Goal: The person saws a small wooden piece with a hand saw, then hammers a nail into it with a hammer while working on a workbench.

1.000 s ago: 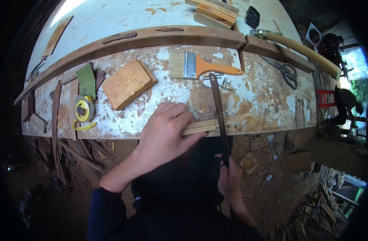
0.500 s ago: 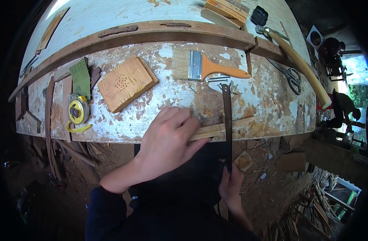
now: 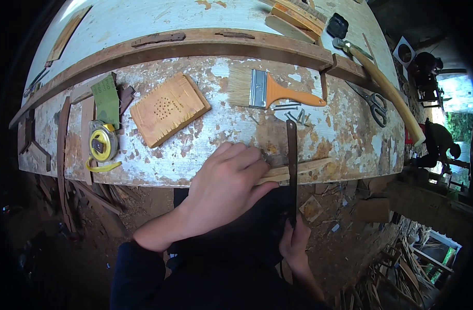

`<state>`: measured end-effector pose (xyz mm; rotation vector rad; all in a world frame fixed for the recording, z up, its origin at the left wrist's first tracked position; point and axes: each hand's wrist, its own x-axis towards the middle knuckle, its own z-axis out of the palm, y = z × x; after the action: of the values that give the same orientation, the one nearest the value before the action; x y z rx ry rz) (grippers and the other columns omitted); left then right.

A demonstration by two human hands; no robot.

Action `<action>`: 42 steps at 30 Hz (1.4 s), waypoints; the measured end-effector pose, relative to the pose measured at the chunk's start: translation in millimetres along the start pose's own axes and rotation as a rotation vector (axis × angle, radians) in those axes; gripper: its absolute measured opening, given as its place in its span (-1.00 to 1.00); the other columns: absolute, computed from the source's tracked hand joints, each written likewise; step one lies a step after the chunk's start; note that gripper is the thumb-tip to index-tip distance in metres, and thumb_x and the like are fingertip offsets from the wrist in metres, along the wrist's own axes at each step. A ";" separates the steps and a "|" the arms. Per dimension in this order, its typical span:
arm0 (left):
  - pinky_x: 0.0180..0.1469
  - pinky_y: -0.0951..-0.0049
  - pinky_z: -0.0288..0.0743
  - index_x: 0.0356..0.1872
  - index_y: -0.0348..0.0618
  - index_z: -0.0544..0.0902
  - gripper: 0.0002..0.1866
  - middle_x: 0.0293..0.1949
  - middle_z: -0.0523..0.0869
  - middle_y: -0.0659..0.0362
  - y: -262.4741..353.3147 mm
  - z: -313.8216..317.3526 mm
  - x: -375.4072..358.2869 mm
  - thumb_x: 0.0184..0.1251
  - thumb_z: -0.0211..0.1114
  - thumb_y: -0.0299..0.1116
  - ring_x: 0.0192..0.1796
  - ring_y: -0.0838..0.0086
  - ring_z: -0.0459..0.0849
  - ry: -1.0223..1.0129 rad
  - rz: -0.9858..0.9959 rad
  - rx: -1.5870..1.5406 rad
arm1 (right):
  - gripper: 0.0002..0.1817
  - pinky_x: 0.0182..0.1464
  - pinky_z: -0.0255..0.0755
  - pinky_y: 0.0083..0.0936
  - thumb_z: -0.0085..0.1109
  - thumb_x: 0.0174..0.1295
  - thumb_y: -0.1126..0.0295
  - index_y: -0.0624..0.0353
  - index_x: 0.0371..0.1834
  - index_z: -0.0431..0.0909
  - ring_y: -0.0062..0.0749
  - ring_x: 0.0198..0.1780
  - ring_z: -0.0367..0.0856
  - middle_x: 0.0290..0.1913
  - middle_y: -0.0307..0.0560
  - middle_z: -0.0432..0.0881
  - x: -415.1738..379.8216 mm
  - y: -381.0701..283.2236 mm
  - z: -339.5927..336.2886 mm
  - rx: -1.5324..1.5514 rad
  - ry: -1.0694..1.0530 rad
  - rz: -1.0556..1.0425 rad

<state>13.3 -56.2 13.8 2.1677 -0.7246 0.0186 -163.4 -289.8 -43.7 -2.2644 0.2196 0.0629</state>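
Observation:
A narrow wooden strip (image 3: 312, 165) lies along the front edge of the worktable. My left hand (image 3: 228, 178) is closed around its left part, fingers curled over the top. Below the table edge, my right hand (image 3: 295, 240) grips the lower end of a dark, narrow hand saw (image 3: 292, 165). The blade stands crosswise over the strip, to the right of my left hand, with its rounded tip pointing away from me. Beyond the tip lie several loose nails (image 3: 298, 114) and a wide paintbrush (image 3: 285, 93) with an orange handle.
A long wooden beam (image 3: 205, 45) crosses the table. To the left are a carved wooden box (image 3: 166, 109), a tape measure (image 3: 103, 143) and sandpaper (image 3: 107, 101). Scissors (image 3: 375, 106) and a hammer (image 3: 383, 85) lie right. A bent-over person (image 3: 438, 144) is in the background.
The saw has slid toward my body across the strip, its tip now nearer to me. My left hand keeps its grip. The whole view has shifted slightly.

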 end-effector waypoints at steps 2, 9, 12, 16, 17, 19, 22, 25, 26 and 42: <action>-0.06 0.19 0.51 -0.19 -0.21 0.80 -0.68 -0.28 0.64 0.13 -0.6 0.0 0.4 0.19 0.71 -0.25 -0.19 0.18 0.66 -0.002 0.020 0.005 | -0.74 -0.28 0.60 -0.12 0.11 0.42 0.66 0.25 0.10 0.65 0.22 -0.31 0.81 -0.36 0.21 0.69 7.0 -11.6 -8.1 -0.044 -0.048 0.037; -0.06 0.19 0.50 -0.21 -0.21 0.77 -0.69 -0.29 0.64 0.14 -1.2 -0.5 1.6 0.20 0.70 -0.28 -0.19 0.19 0.66 0.005 0.020 -0.001 | -0.76 -0.26 0.59 0.01 0.12 0.42 0.63 0.25 0.09 0.60 0.36 -0.24 0.79 -0.31 0.27 0.72 -1.0 11.5 -3.1 -0.113 -0.042 -0.019; -0.06 0.19 0.50 -0.21 -0.21 0.76 -0.70 -0.30 0.64 0.14 -1.4 4.5 2.1 0.20 0.70 -0.29 -0.19 0.18 0.66 0.035 0.052 0.023 | -0.76 -0.25 0.59 0.01 0.11 0.40 0.61 0.24 0.09 0.60 0.37 -0.24 0.79 -0.30 0.29 0.72 -0.6 6.9 -8.6 -0.083 -0.060 0.010; -0.08 0.17 0.51 -0.21 -0.20 0.76 -0.71 -0.30 0.64 0.13 0.0 3.4 2.0 0.21 0.69 -0.30 -0.21 0.16 0.65 0.032 0.023 0.031 | -0.77 -0.25 0.60 0.03 0.10 0.42 0.61 0.24 0.09 0.60 0.37 -0.26 0.79 -0.33 0.29 0.70 15.1 -37.8 -21.0 -0.097 -0.099 0.097; -0.08 0.17 0.51 -0.22 -0.20 0.76 -0.71 -0.30 0.63 0.13 -0.3 3.1 2.3 0.22 0.68 -0.30 -0.21 0.16 0.65 0.029 0.019 0.022 | -0.78 -0.25 0.60 0.04 0.10 0.43 0.62 0.25 0.09 0.60 0.37 -0.26 0.79 -0.34 0.29 0.70 5.3 -18.8 -15.5 -0.119 -0.084 0.080; -0.08 0.16 0.51 -0.22 -0.20 0.75 -0.71 -0.31 0.62 0.13 -1.1 1.5 4.4 0.22 0.68 -0.29 -0.21 0.16 0.64 0.024 0.020 0.015 | -0.78 -0.25 0.59 0.06 0.11 0.44 0.63 0.25 0.09 0.59 0.37 -0.27 0.79 -0.35 0.30 0.70 -4.8 3.7 -6.2 -0.121 -0.055 0.048; -0.08 0.17 0.51 -0.23 -0.19 0.75 -0.70 -0.31 0.61 0.13 0.6 4.8 4.1 0.22 0.68 -0.26 -0.21 0.16 0.64 0.017 0.043 0.025 | -0.75 -0.26 0.59 0.09 0.12 0.42 0.65 0.25 0.12 0.58 0.37 -0.28 0.78 -0.36 0.29 0.70 -0.8 -0.7 -4.9 -0.092 -0.031 0.025; -0.08 0.17 0.52 -0.23 -0.20 0.75 -0.70 -0.30 0.62 0.13 8.3 11.0 -1.4 0.22 0.68 -0.25 -0.20 0.16 0.65 -0.007 0.050 0.028 | -0.72 -0.26 0.59 0.10 0.13 0.39 0.66 0.26 0.13 0.57 0.38 -0.29 0.78 -0.37 0.28 0.70 17.4 -37.9 -15.5 -0.120 -0.039 0.007; -0.08 0.18 0.52 -0.23 -0.20 0.76 -0.70 -0.30 0.62 0.13 8.7 11.1 -1.3 0.22 0.68 -0.25 -0.19 0.16 0.65 -0.020 0.063 0.001 | -0.71 -0.26 0.59 0.10 0.13 0.38 0.67 0.27 0.13 0.57 0.38 -0.29 0.78 -0.36 0.27 0.70 15.9 -28.7 -14.0 -0.132 -0.036 -0.015; -0.11 0.18 0.50 -0.19 -0.20 0.78 -0.67 -0.27 0.63 0.15 15.2 20.6 -8.0 0.17 0.72 -0.26 -0.19 0.20 0.66 -0.020 0.153 0.099 | -0.73 -0.21 0.61 0.09 0.13 0.37 0.60 0.36 0.12 0.55 0.40 -0.21 0.78 -0.32 0.34 0.72 12.3 -5.9 7.2 -0.067 0.025 0.017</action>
<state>-5.7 -74.6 9.1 2.2035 -0.9171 0.1145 -150.0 -282.3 -45.4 -2.3316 0.2538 0.0515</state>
